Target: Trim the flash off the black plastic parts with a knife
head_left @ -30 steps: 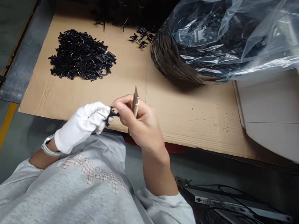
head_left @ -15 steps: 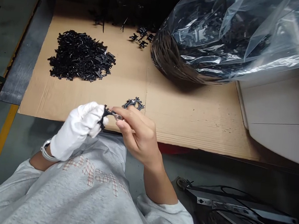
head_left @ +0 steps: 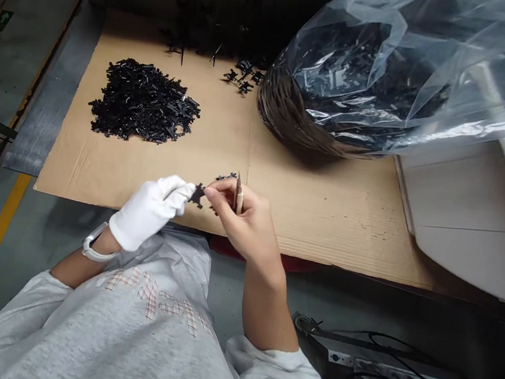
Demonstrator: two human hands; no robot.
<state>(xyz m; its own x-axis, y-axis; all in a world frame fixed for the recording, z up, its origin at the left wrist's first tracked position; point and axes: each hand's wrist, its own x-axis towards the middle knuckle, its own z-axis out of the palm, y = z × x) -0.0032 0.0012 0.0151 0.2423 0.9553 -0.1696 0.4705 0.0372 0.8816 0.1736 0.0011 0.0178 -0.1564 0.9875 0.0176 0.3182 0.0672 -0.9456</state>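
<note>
My left hand [head_left: 152,211], in a white glove, is closed on a small black plastic part [head_left: 197,195] with short prongs, held over the front edge of the cardboard. The bare thumb and forefinger of my right hand [head_left: 246,217] pinch the same part from the other side. Tucked in my right hand is a slim knife [head_left: 239,195], its pointed blade facing away from me. Just beyond my right fingers, a few more black parts [head_left: 227,176] lie on the cardboard, partly covered by the hand.
A heap of black plastic parts [head_left: 147,105] lies on the cardboard sheet [head_left: 222,133] at the left. Farther back sit several branched black pieces [head_left: 244,77]. A large clear plastic bag [head_left: 331,111] full of black parts stands at the right, beside a pale bin [head_left: 470,198].
The tool in my right hand has swung from pointing at the part to pointing away from me. My right fingertips now pinch the part, and my left hand has shifted slightly right.
</note>
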